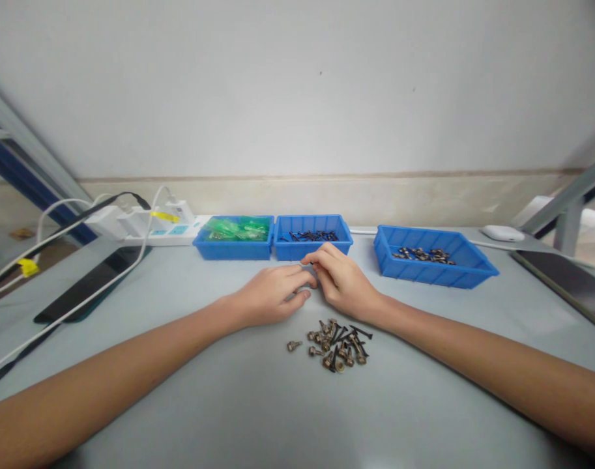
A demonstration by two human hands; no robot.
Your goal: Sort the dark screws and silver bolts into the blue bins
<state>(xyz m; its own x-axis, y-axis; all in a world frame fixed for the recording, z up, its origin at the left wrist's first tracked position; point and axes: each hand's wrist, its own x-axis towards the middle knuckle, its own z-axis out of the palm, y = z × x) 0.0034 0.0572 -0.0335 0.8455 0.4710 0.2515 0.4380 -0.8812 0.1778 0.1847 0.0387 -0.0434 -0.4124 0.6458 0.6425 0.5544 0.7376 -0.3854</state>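
My left hand (277,294) and my right hand (339,279) meet in front of the middle blue bin, their fingertips touching. The left fingers are loosely bent, with the thumb apart from them, and no object shows in that hand. My right hand is closed in a pinch; a tiny dark spot shows at its fingertips, too small to name. Just nearer to me, a mixed pile of brass-coloured hex-head screws (328,358) and black screws (360,332) lies on the grey table (238,404). One brass-coloured screw (294,346) sits apart on the left.
Along the wall stand a blue bin (233,250) with green plastic bags, a middle blue bin (313,251) with dark screws, and a right blue bin (434,273) with brass-coloured screws. A power strip (174,238), cables and a phone (89,286) occupy the left; a tablet-like device (565,280) lies right.
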